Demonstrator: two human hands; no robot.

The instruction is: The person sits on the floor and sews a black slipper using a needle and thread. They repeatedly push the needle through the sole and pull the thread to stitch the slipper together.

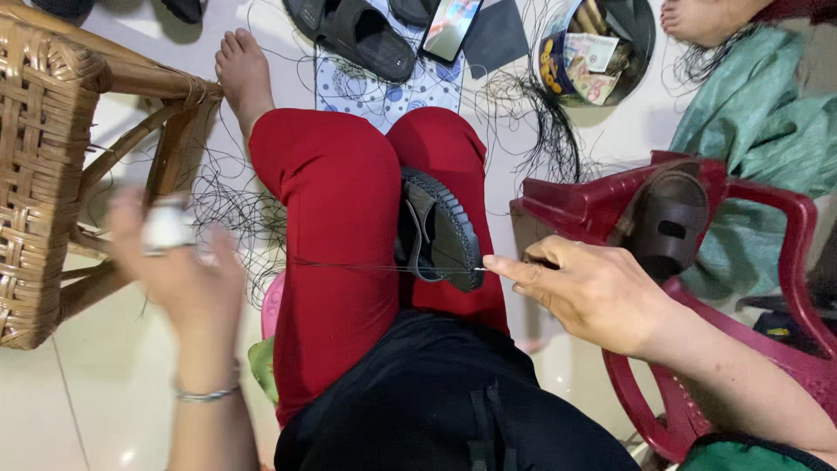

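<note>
Right hand (pixel 593 292): fingers pinched shut on a thin black thread (pixel 366 266), beside the black sandal sole (pixel 440 231) clamped between red-trousered knees (pixel 340 218).

Left hand (pixel 179 262): blurred, raised at the thread's far end; a white wrap on one finger; grip cannot be told.

Round tin (pixel 597 48): well beyond the right hand, holds folded papers and small packets.

Red plastic chair (pixel 741 262): just behind the right hand, carries a brown sandal (pixel 667 222).
</note>
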